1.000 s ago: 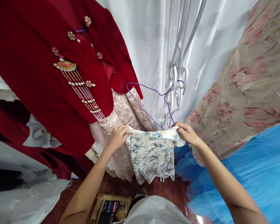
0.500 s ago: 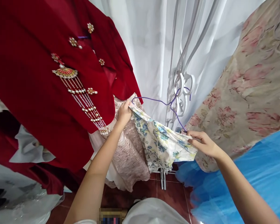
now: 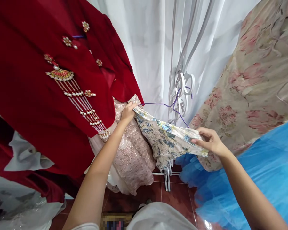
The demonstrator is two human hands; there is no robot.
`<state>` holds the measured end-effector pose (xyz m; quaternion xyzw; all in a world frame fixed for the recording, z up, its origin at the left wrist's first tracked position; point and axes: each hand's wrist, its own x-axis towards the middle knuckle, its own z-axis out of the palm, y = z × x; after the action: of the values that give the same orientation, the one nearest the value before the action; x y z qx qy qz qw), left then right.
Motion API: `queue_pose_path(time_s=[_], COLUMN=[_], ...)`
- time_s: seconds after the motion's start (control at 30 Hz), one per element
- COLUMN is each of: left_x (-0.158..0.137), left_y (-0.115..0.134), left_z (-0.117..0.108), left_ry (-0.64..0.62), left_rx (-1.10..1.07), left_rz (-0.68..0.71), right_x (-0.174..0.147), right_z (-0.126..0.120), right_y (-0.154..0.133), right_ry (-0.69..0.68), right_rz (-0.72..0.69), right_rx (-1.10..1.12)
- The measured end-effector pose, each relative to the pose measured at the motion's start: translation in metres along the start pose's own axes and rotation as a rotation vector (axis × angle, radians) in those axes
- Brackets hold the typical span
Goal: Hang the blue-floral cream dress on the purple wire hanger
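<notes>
A white garment (image 3: 166,137) with blue and yellow flowers is stretched between my two hands. My left hand (image 3: 129,111) is closed on its upper left corner, beside one end of a purple wire hanger (image 3: 158,103). My right hand (image 3: 211,140) pinches the garment's right edge between thumb and fingers. The hanger's right arm runs down to the garment's top edge near that hand. Its hook lies at the white scrollwork (image 3: 180,84) of a metal stand; whether it hangs there I cannot tell. The garment's full shape is unclear because it is folded.
To the left hang a dark red velvet jacket (image 3: 86,134) with beaded brooches and a pale pink textured skirt (image 3: 134,159). On the right are a beige floral dress (image 3: 249,83) and blue tulle (image 3: 259,172). A white curtain (image 3: 146,48) hangs behind; the floor (image 3: 177,195) is red tile.
My right hand has shifted slightly right and up along with the garment's right edge, pulling it more taut. The view has moved a little, so the hanging clothes appear farther left.
</notes>
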<state>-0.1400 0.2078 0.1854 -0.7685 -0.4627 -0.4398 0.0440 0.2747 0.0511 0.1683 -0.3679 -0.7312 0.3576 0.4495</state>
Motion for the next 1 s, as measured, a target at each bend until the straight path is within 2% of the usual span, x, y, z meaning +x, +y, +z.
queue_pose_path(time_s=[0.07,0.13,0.23,0.33,0.43,0.53,0.6,0.67,0.73,0.8,0.9,1.0], left_x=[0.001,0.006,0.014,0.014,0.004,-0.011,-0.021,-0.027,-0.032,-0.035,-0.045,-0.071], left_y=[0.003,0.015,0.050,0.088,0.106,0.109,0.116,0.132,0.153,0.170,0.173,0.152], left_z=[-0.006,-0.010,-0.008,-0.004,-0.003,-0.006,-0.007,-0.007,-0.008,-0.010,-0.015,-0.013], left_ry=[-0.060,-0.083,-0.087,-0.136,-0.151,-0.120,-0.113,-0.102,-0.078,-0.051,0.005,0.053], left_rx=[-0.050,-0.124,-0.226,-0.268,-0.279,-0.252,-0.215,-0.185,-0.166,-0.149,-0.131,-0.102], left_rz=[0.071,0.125,0.170,0.134,0.031,-0.073,-0.091,-0.064,-0.040,-0.047,-0.107,-0.198], right_x=[0.004,0.016,0.041,0.054,0.032,-0.012,-0.035,-0.044,-0.039,-0.024,0.004,0.019], right_z=[-0.005,-0.003,0.008,0.011,-0.008,-0.033,-0.043,-0.048,-0.051,-0.055,-0.058,-0.046], right_y=[0.004,0.006,0.004,-0.003,-0.007,-0.002,0.006,0.012,0.014,0.009,-0.011,-0.034], right_ry=[0.078,0.020,-0.034,0.037,0.011,-0.025,0.107,0.301,0.461,0.561,0.584,0.507], right_rz=[0.040,0.112,0.180,0.104,0.038,0.166,0.222,0.197,0.121,0.043,-0.051,-0.096], right_rx=[0.118,0.241,0.399,0.402,0.205,0.045,0.041,0.065,0.081,0.063,-0.019,-0.066])
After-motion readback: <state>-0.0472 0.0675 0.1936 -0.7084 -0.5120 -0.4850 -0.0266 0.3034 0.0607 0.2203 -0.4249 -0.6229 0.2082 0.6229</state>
